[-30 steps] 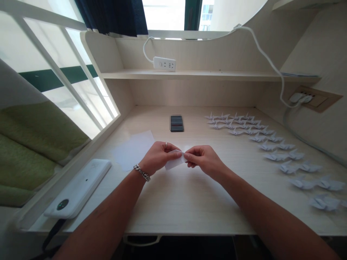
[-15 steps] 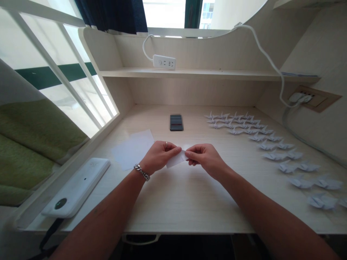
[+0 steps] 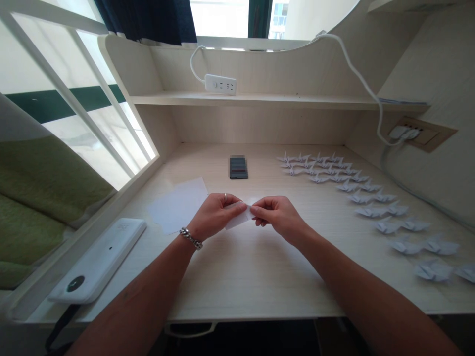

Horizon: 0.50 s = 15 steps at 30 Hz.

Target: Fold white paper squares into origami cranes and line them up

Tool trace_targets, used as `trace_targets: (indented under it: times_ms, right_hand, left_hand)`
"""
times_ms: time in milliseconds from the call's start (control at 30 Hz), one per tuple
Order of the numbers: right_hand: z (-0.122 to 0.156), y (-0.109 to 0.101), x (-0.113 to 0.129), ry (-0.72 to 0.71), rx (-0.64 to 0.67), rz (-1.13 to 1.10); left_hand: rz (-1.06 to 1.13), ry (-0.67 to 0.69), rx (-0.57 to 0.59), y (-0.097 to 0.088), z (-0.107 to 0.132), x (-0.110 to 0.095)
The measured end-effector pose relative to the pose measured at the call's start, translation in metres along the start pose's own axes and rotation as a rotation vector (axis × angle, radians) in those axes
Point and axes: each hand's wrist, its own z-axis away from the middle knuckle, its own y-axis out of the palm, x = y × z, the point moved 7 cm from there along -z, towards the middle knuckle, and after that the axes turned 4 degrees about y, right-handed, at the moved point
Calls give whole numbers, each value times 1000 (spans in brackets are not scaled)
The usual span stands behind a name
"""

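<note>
A small folded piece of white paper [image 3: 236, 221] is held just above the middle of the desk. My left hand [image 3: 215, 213], with a ring and a chain bracelet at the wrist, pinches its left part, thumb on top. At the paper's right end, my right hand [image 3: 276, 213] grips the edge between thumb and curled fingers. The fingers hide part of the folds. Left of my left hand lie flat white paper sheets [image 3: 177, 205]. Rows of white folded paper cranes [image 3: 365, 198] stand on the right side of the desk.
A small dark object [image 3: 238, 168], its surface blurred, lies behind my hands. A white box-shaped device [image 3: 100, 259] with a dark strap rests at the left edge. On the shelf [image 3: 267, 99] sits a power strip [image 3: 220, 84]; a white cable [image 3: 361, 74] hangs at the right.
The whole view has shifted slightly, so things sit a little further left. Both hands keep hold of the folded paper, with only a slight change in its angle.
</note>
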Motion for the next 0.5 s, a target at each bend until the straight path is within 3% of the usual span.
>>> trace_targets:
  times_ms: [200, 500]
  right_hand:
    - [-2, 2, -3, -23, 8, 38]
    - [0, 2, 4, -72, 31, -1]
  left_hand:
    - [27, -27, 34, 3, -1, 2]
    - [212, -67, -39, 3, 0, 6]
